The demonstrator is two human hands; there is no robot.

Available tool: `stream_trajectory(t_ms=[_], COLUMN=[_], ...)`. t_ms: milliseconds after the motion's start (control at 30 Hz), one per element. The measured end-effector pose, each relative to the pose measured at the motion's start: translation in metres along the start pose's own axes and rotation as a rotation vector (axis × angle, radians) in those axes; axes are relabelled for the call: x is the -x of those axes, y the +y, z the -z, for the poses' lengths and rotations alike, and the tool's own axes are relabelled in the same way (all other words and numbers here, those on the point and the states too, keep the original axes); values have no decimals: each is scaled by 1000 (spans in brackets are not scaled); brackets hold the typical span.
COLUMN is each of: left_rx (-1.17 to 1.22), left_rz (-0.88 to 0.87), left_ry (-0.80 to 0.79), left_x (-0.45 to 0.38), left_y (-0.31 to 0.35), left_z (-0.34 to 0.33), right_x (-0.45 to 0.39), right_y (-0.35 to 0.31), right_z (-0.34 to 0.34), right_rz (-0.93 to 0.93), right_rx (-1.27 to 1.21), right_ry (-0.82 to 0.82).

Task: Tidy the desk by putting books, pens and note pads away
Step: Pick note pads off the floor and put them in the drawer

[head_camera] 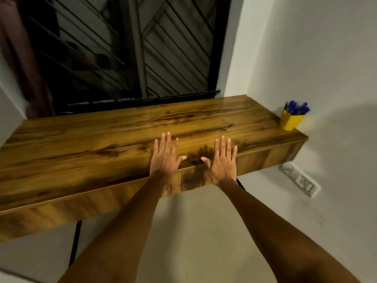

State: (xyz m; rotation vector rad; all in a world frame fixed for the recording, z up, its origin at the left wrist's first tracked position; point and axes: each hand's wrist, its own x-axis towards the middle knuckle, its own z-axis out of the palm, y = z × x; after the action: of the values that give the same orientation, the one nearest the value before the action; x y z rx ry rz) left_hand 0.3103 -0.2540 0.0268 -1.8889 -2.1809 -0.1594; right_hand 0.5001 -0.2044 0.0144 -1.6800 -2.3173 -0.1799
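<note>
Hands flat over our wooden desk, pens standing in their cup.

We hold our left hand (165,158) and right hand (221,162) side by side at the near edge of the desk (85,144), palms down, fingers straight and slightly spread, thumbs pointing toward each other with a gap between; whether the palms touch the wood or hover just above it we cannot tell. Neither hand grips anything. At about two o'clock from our hands, well apart from them in the far right corner against the white wall (316,58), stands a yellow cup (290,121) with a bunch of blue pens (296,108) upright inside, their caps fanning above the rim. At twelve o'clock, behind the desk, is a dark window with a metal grille (122,48). At four o'clock, below the desk, a wall socket (304,181) sits on the wall.
</note>
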Motion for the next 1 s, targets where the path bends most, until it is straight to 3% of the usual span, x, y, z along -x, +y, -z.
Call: stream_trajectory(t_ms=[567,1000], left_rx=[98,149], left_rz=[-502,-826], left_ry=[-86,-192], left_x=[-111,-110], left_y=[261,369], left_z=[-66,-122], right_x=[24,103], right_y=[239,318], right_z=[-54,-91], right_rz=[-487,-804], right_rx=[125,181], right_ry=[-70,-196])
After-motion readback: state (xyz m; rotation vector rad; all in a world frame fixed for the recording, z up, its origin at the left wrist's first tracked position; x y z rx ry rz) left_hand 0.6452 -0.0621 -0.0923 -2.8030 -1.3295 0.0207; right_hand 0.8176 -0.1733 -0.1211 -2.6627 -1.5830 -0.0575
